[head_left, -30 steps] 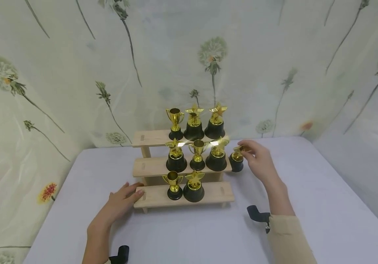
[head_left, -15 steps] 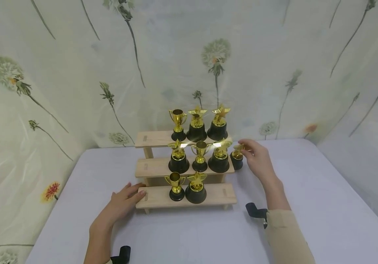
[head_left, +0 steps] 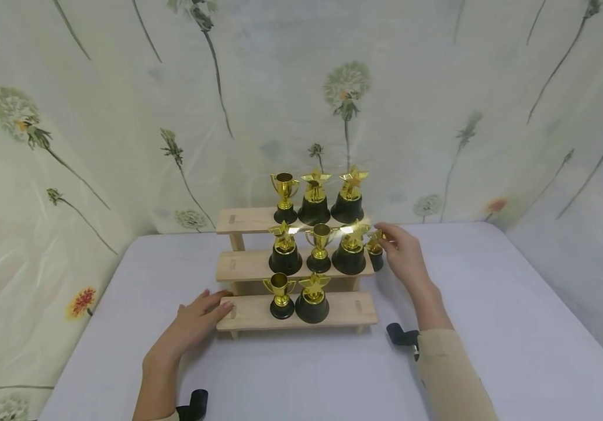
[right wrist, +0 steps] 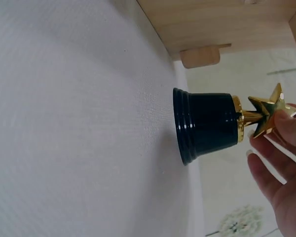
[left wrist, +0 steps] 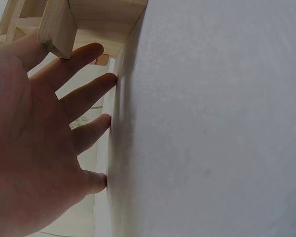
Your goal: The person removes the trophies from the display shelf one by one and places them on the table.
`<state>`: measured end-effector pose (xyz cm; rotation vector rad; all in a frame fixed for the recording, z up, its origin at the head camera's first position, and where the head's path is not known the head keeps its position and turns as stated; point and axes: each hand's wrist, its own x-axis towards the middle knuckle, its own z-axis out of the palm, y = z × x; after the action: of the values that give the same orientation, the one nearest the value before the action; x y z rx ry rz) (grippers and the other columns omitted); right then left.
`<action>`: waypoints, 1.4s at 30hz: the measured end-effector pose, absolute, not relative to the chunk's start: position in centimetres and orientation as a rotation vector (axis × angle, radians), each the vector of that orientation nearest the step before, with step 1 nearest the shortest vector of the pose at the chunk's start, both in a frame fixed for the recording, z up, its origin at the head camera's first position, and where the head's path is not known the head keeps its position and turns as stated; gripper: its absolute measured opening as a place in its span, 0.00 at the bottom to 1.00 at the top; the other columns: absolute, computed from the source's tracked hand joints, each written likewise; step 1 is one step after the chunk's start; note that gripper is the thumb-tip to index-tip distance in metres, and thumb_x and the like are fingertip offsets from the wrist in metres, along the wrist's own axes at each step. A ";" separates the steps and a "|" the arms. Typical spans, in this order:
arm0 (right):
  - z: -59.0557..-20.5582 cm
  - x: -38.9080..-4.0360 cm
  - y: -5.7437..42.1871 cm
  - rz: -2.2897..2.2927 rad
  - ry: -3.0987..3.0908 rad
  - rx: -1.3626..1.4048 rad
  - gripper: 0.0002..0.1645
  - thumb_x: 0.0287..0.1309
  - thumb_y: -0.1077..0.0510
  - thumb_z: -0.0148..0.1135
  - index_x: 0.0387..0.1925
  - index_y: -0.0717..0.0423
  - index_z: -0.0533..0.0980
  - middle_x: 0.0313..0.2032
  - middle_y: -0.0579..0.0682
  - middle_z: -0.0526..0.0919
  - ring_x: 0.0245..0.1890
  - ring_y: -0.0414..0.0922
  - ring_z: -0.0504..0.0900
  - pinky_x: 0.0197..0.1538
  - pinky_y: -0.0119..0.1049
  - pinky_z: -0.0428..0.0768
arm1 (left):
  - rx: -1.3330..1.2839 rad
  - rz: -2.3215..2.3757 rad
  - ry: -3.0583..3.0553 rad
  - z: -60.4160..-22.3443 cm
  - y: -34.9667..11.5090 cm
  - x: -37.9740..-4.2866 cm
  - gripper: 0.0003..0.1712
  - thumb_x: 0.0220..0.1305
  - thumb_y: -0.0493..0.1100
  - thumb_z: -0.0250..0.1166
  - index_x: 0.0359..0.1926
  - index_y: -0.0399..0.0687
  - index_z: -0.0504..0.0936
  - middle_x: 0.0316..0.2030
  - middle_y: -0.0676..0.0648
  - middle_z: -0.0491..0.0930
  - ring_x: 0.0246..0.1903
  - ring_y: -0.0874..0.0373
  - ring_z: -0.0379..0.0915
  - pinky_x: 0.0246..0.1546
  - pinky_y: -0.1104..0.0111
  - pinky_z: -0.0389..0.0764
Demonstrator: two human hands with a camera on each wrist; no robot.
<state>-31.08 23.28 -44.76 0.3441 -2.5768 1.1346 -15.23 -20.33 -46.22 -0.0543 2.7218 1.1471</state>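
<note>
My right hand (head_left: 405, 255) pinches a star trophy (right wrist: 207, 123) by its gold star, with the thumb on one side and fingertips on the other. This trophy has a black base and is upright just right of the wooden three-step display stand (head_left: 249, 313), its base close over the table in the right wrist view. In the head view it is partly hidden behind the middle step's end. My left hand (head_left: 196, 321) rests at the lowest step's left end, thumb on the board. Its other fingers are spread and fairly straight, tips at the tabletop in the left wrist view.
On the top step stand a cup trophy (head_left: 284, 196) and two star trophies. The middle step bears a cup trophy (head_left: 319, 248) between two star ones. A cup trophy (head_left: 280, 295) and a star trophy (head_left: 313, 298) share the lowest step. A flowered curtain (head_left: 412, 117) hangs behind the table.
My right hand has moved slightly left with the star trophy, bringing it closer to the stand's right side. My left hand keeps its place at the lowest step. The head view has shifted slightly.
</note>
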 end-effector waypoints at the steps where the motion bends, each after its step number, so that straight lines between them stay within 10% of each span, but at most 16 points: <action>1: -44.8 -31.1 23.2 1.124 -2.577 0.338 0.24 0.65 0.70 0.57 0.62 0.55 0.75 0.59 0.59 0.80 0.55 0.59 0.81 0.57 0.54 0.81 | -0.057 1.150 2.722 -46.2 -20.3 -15.2 0.39 0.69 0.72 0.49 0.70 0.55 0.71 0.72 0.37 0.64 0.78 0.38 0.41 0.68 0.29 0.25; 29: -41.8 -29.3 23.9 1.064 -2.413 0.375 0.32 0.63 0.63 0.64 0.68 0.52 0.70 0.62 0.60 0.77 0.62 0.60 0.75 0.65 0.59 0.73 | -0.047 1.147 2.727 -46.1 -20.4 -15.1 0.39 0.68 0.73 0.49 0.69 0.56 0.72 0.72 0.39 0.65 0.78 0.38 0.41 0.68 0.29 0.26; 42: -35.6 -25.0 21.9 1.024 -2.150 0.589 0.34 0.59 0.66 0.67 0.66 0.45 0.73 0.59 0.52 0.82 0.61 0.49 0.77 0.67 0.27 0.68 | -0.052 1.147 2.714 -46.0 -20.3 -15.3 0.38 0.70 0.71 0.49 0.70 0.55 0.71 0.73 0.38 0.64 0.78 0.38 0.40 0.68 0.29 0.25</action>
<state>-24.97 21.89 -35.64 0.5888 -2.1497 1.0241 -15.27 -20.32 -46.01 -0.0518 2.7143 1.1469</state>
